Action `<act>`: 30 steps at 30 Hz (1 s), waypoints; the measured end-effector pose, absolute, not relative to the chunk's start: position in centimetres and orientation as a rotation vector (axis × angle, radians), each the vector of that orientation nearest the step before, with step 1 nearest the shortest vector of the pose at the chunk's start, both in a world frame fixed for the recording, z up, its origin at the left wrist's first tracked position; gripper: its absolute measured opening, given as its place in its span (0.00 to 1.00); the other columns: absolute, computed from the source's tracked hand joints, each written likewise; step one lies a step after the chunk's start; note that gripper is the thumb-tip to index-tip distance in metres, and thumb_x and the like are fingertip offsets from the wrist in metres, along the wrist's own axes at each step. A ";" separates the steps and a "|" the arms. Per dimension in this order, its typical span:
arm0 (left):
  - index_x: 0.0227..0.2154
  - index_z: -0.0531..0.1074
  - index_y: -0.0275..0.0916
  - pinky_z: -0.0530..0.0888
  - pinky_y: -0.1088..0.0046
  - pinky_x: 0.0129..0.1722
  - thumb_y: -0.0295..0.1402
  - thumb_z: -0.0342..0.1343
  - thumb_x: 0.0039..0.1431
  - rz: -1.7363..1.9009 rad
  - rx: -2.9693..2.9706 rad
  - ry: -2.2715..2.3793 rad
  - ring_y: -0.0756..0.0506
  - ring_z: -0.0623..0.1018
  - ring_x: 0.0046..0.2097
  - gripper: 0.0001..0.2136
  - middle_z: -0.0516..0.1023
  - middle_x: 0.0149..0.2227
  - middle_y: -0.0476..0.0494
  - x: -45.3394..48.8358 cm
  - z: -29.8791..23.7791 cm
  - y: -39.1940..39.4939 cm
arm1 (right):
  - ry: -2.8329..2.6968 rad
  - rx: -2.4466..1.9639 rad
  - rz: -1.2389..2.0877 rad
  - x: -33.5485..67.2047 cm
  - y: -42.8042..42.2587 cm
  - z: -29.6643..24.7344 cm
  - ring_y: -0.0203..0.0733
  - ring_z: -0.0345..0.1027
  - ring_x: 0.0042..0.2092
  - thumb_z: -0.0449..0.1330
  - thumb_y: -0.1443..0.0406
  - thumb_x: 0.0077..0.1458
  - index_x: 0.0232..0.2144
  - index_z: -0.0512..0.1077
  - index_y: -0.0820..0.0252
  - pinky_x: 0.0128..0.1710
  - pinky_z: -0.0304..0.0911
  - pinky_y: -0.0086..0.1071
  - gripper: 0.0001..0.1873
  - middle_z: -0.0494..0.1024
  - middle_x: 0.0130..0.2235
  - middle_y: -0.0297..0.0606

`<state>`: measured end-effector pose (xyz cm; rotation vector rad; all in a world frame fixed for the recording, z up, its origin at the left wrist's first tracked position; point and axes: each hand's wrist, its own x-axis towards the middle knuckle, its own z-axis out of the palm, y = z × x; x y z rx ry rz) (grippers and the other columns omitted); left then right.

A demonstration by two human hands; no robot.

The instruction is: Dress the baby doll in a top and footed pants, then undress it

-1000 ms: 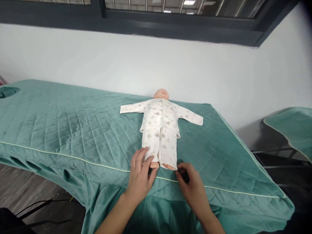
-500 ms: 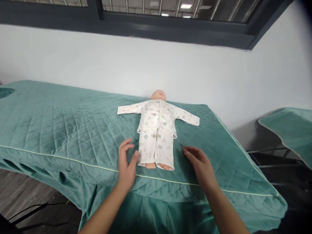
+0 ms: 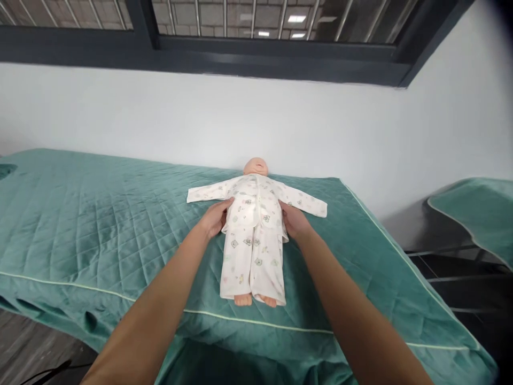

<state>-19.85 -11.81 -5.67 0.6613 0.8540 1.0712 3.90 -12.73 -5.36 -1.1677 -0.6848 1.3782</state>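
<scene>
A baby doll (image 3: 256, 167) lies on its back, feet towards me, its arms stretched out to both sides. It wears a white printed shirt (image 3: 253, 200) and matching trousers (image 3: 236, 263), with the toes showing below the cuffs. My left hand (image 3: 216, 217) is closed on the doll's waist at the left edge of the shirt, thumb on the cloth. On the opposite side my right hand (image 3: 295, 220) grips the waist in the same way. The fingers of both hands are partly hidden behind the shirt and the doll's body.
Under the doll is a bed with a green quilted cover (image 3: 120, 214), pale piping along its edge. A white wall (image 3: 168, 117) rises behind, below a dark window frame (image 3: 260, 61) with bars. Another green-covered surface (image 3: 476, 211) stands at the right.
Both hands have moved forward from beside the doll's legs to its waist and closed on its sides. The view has tilted up slightly; the doll lies as before.
</scene>
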 end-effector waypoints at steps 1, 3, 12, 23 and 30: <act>0.38 0.77 0.31 0.79 0.64 0.48 0.35 0.67 0.52 1.086 0.653 0.870 0.39 0.82 0.45 0.14 0.83 0.41 0.34 -19.6 -5.6 -11.4 | -0.686 -1.153 1.381 3.8 -12.6 -5.4 0.46 0.79 0.42 0.62 0.64 0.57 0.35 0.78 0.60 0.44 0.76 0.36 0.07 0.85 0.35 0.39; 0.37 0.78 0.30 0.79 0.66 0.45 0.34 0.68 0.49 1.122 0.650 0.881 0.40 0.83 0.43 0.14 0.84 0.39 0.35 -19.2 -5.5 -10.5 | -0.686 -1.128 1.382 4.0 -12.1 -5.5 0.48 0.79 0.43 0.64 0.63 0.55 0.35 0.79 0.60 0.44 0.75 0.37 0.07 0.85 0.35 0.39; 0.43 0.77 0.34 0.76 0.68 0.44 0.38 0.69 0.48 1.226 0.731 0.902 0.43 0.81 0.43 0.19 0.83 0.43 0.38 -18.9 -6.5 -9.2 | -0.707 -0.988 1.471 5.6 -10.2 -6.6 0.49 0.78 0.46 0.67 0.60 0.51 0.38 0.77 0.57 0.48 0.74 0.41 0.11 0.85 0.38 0.37; 0.52 0.70 0.41 0.73 0.65 0.49 0.28 0.53 0.57 1.237 1.350 1.247 0.44 0.77 0.48 0.18 0.76 0.52 0.41 -20.4 -8.5 -15.6 | -0.756 -1.130 1.292 4.9 -12.7 -7.2 0.50 0.79 0.42 0.67 0.63 0.44 0.41 0.75 0.55 0.39 0.74 0.39 0.18 0.84 0.36 0.34; 0.42 0.72 0.40 0.72 0.64 0.46 0.30 0.55 0.58 1.224 1.827 1.447 0.43 0.75 0.44 0.09 0.75 0.43 0.41 -20.8 -9.5 -16.4 | -0.929 -1.255 1.103 4.7 -17.5 -8.3 0.48 0.78 0.40 0.63 0.66 0.45 0.56 0.66 0.55 0.45 0.73 0.45 0.33 0.83 0.44 0.37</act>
